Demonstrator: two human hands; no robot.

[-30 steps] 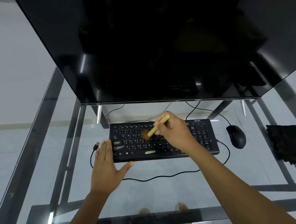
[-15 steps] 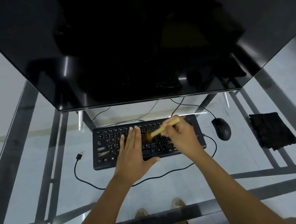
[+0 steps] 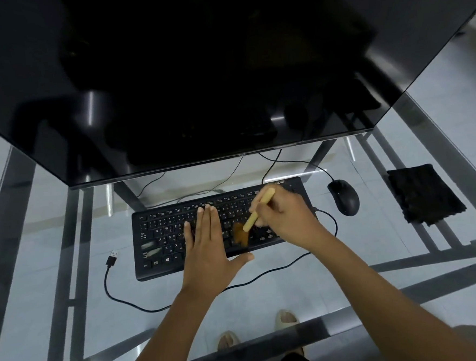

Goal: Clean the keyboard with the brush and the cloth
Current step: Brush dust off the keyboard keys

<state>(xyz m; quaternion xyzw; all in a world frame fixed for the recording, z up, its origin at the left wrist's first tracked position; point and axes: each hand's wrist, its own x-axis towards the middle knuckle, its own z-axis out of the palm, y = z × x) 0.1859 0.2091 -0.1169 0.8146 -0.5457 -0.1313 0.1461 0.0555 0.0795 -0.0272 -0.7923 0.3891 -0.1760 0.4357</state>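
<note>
- Head view shows our keyboard point(image 3: 162, 242) lying flat on the glass desk point(image 3: 323, 292), just in front of the dark monitor point(image 3: 195, 70), with both our hands over it.
- Our left hand point(image 3: 207, 244) lies open and flat, palm down, fingers together across the middle keys, thumb spread toward the near edge.
- Our right hand point(image 3: 284, 219) is closed around the pale wooden handle of the brush point(image 3: 257, 211), over the right part of the board.
- Brush handle slants up and away from us; its brown bristles, blurred, sit on the keys just right of our left hand.
- Keyboard is black with white legends; two pale smudges mark keys near its left end.
- Its cable point(image 3: 132, 297) loops on the glass at the near side, ending in a loose USB plug point(image 3: 112, 258) left of the board.
- Black mouse point(image 3: 343, 197) sits just right of the keyboard.
- Dark folded cloth point(image 3: 423, 194) lies farther right, well apart from our hands.
</note>
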